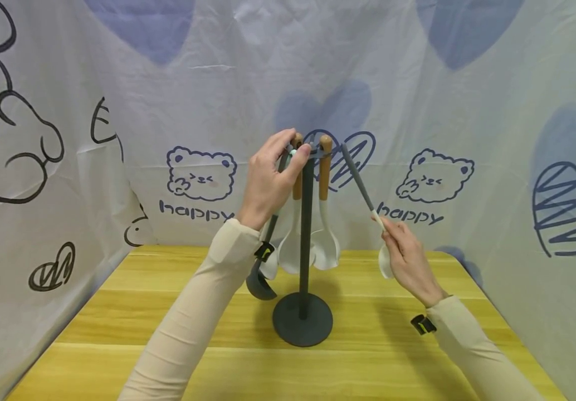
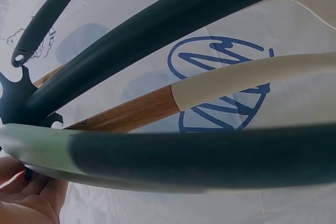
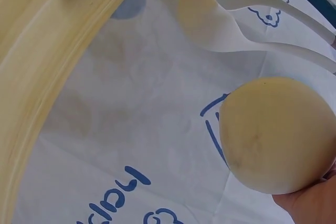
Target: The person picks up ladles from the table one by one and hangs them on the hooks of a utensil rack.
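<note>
A dark utensil stand (image 1: 306,239) with a round base rises from the table. My left hand (image 1: 273,178) grips its hooked top, the fingers beside the mint-green handle end (image 2: 37,148) of a hanging utensil. A dark ladle (image 1: 260,284) hangs below that wrist. My right hand (image 1: 410,259) holds a spoon (image 1: 360,181) with a grey handle and a white neck, right of the stand. The spoon's handle tilts up leftward, its holed end close to a hook in the left wrist view. In the right wrist view the spoon's rounded white bowl (image 3: 275,135) shows.
Wooden-handled utensils with white heads hang from the stand, one wooden handle (image 1: 325,167) at its right. The wood-grain table (image 1: 218,356) lies beneath. A white printed sheet (image 1: 248,72) stands behind and at both sides.
</note>
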`<state>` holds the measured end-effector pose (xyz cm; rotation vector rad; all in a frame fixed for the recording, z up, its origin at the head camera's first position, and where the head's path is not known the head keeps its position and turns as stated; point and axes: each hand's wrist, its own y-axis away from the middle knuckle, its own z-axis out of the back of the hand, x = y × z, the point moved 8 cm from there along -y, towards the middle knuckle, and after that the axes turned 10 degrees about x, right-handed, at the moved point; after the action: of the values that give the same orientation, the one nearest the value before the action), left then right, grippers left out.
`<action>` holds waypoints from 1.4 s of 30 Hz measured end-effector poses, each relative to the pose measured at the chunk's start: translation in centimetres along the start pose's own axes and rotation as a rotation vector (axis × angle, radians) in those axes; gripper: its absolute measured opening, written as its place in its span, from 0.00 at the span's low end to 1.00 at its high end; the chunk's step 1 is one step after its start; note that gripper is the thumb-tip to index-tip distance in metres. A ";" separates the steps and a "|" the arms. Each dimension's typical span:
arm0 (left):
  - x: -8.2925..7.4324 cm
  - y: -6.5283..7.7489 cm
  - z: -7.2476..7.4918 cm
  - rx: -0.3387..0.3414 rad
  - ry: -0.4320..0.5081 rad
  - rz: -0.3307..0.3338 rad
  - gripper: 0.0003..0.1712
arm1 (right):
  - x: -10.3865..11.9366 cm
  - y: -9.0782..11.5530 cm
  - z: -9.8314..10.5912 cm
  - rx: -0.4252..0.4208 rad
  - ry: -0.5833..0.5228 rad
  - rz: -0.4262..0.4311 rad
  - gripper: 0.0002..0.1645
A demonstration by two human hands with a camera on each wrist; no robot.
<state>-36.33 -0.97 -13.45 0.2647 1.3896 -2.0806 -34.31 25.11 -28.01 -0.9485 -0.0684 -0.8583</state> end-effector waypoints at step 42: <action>0.2 0.0 -0.1 -0.005 -0.002 0.001 0.28 | 0.3 -0.2 -0.9 0.025 0.047 -0.009 0.23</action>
<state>-36.51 -0.96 -13.62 0.2612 1.3926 -2.0762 -34.47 24.25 -28.29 -0.9043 -0.0427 -0.8859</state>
